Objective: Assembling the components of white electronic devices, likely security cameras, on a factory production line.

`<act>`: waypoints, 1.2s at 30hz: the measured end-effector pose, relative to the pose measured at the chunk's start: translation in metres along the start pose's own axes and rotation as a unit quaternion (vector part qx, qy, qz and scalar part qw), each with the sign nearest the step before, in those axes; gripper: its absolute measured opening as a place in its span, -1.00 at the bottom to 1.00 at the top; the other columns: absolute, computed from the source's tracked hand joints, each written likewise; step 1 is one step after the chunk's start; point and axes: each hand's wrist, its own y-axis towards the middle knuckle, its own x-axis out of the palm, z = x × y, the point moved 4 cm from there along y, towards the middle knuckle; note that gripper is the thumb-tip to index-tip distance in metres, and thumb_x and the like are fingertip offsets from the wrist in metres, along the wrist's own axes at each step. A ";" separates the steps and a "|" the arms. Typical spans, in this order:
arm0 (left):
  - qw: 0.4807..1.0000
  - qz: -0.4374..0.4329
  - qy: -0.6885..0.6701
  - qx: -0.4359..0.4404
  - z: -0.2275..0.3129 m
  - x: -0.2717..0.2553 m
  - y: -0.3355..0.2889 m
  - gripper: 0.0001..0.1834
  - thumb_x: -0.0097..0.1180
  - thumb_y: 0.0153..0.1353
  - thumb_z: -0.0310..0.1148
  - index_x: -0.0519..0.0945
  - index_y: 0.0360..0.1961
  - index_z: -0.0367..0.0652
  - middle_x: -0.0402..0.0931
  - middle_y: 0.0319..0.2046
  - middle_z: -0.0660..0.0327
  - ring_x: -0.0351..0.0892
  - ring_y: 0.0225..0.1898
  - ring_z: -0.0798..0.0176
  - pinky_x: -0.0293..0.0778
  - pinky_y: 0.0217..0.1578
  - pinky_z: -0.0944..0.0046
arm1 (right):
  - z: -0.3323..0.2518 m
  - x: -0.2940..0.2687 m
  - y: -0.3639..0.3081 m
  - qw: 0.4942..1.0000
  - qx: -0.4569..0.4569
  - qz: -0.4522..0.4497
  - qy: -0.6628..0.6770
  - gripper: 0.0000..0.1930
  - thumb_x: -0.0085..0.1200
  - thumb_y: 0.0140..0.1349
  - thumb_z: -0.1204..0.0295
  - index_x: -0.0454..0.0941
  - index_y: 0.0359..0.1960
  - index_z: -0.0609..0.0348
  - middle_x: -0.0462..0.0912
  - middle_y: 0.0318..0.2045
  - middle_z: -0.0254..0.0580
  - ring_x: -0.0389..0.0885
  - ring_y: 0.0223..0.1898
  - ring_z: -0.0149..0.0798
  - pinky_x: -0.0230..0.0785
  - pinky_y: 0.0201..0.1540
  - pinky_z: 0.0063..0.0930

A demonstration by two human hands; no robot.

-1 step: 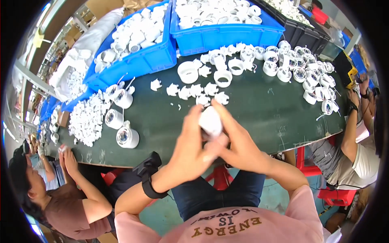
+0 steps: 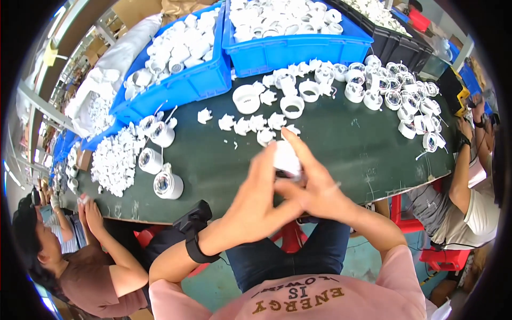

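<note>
Between both hands, above the near part of the dark green table, is a white rounded plastic housing point(image 2: 287, 160). A dark area shows at its lower end. My left hand point(image 2: 261, 194) is closed on its left side, and my right hand point(image 2: 314, 186) grips the right side with the index finger stretched along it. The fingers cover much of the housing, and motion blurs them a little. Just beyond my fingertips lie several white toothed plastic pieces point(image 2: 257, 123). Behind them are a white round cup point(image 2: 247, 100) and a white ring point(image 2: 292, 107).
Blue crates point(image 2: 298, 53) of white parts line the table's back, beside a black crate point(image 2: 400, 48). White housings with shiny lenses cluster at right point(image 2: 410, 101); a few stand at left point(image 2: 168, 185) near a heap of small white pieces point(image 2: 113, 165). Co-workers point(image 2: 101, 266) sit either side.
The housing has shifted slightly right and turned in my hands, so its dark lower end shows more. My fingers have moved around it.
</note>
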 end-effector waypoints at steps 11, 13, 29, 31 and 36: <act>0.931 0.176 0.300 -0.111 -0.165 -0.041 0.103 -0.24 0.39 -0.15 -0.14 0.40 0.07 -0.29 0.41 0.01 -0.13 0.32 0.10 -0.14 0.24 0.13 0.02 | 0.027 -0.064 -0.001 0.965 0.228 0.028 0.128 -0.44 0.21 0.11 0.38 0.26 0.13 0.19 0.47 -0.22 -0.27 0.45 -0.36 -0.48 0.32 -0.44 -0.62; 0.944 0.211 0.252 -0.014 -0.126 -0.034 0.101 -0.27 0.39 -0.21 -0.23 0.38 0.02 -0.29 0.40 0.01 -0.13 0.34 0.09 -0.17 0.27 0.11 0.00 | 0.028 -0.073 -0.008 0.969 0.204 0.004 0.141 -0.40 0.22 0.10 0.49 0.24 0.18 0.21 0.41 -0.04 -0.27 0.46 -0.09 -0.43 0.41 -0.18 -0.56; 0.772 0.110 -0.555 -0.291 -0.011 0.026 -0.028 -0.42 -0.03 0.30 0.01 0.36 0.13 -0.26 0.50 -0.10 0.17 0.51 -0.10 0.38 0.42 -0.08 0.36 | -0.034 -0.028 -0.038 0.962 -0.124 -0.111 -0.214 -0.38 0.37 -0.03 0.46 0.40 0.10 0.34 0.49 -0.03 0.03 0.53 -0.06 -0.10 0.47 -0.06 -0.36; 0.803 0.133 -0.505 -0.288 -0.012 0.032 -0.041 -0.49 -0.06 0.33 -0.02 0.40 0.06 -0.25 0.51 -0.15 0.19 0.51 -0.15 0.40 0.41 -0.11 0.39 | -0.028 -0.021 -0.050 0.975 -0.086 -0.105 -0.179 -0.36 0.37 -0.04 0.42 0.40 0.10 0.35 0.49 -0.02 0.04 0.53 -0.07 -0.12 0.48 -0.09 -0.38; 0.886 0.251 -0.348 -0.177 -0.006 0.032 -0.051 -0.61 -0.14 0.37 -0.15 0.47 -0.08 -0.31 0.50 -0.25 0.21 0.47 -0.28 0.42 0.39 -0.19 0.42 | -0.006 -0.007 -0.062 0.993 0.027 -0.083 -0.081 -0.33 0.36 0.02 0.34 0.33 0.13 0.37 0.44 -0.08 -0.05 0.53 -0.22 -0.27 0.48 -0.20 -0.46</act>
